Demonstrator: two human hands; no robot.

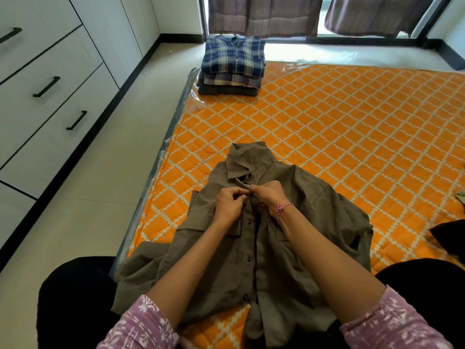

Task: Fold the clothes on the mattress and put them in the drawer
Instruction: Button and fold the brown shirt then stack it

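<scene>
Olive cotton, buttons down the front: the shirt (264, 248) lies face up on the near part of the orange quilted mattress (327, 122), collar pointing away from you, its hem close to your knees. You are at the buttoning stage, before any fold. Your left hand (230, 205) and right hand (269, 197) meet just below the collar, and the fingers of both are clamped on the two edges of the shirt's front opening, working what looks like the second button from the top. The opening below still gapes and several dark buttons stand undone, so the fabric is loose and rumpled, sleeves bunched to left and right.

Next, I judge, you need to seat that button, then smooth the front flat before turning the shirt over to fold it. Take care the edges line up, or the fold will skew.

A stack of folded shirts (232, 65) waits at the far left corner of the mattress. The white drawers (45, 96) stand closed at the left.
</scene>
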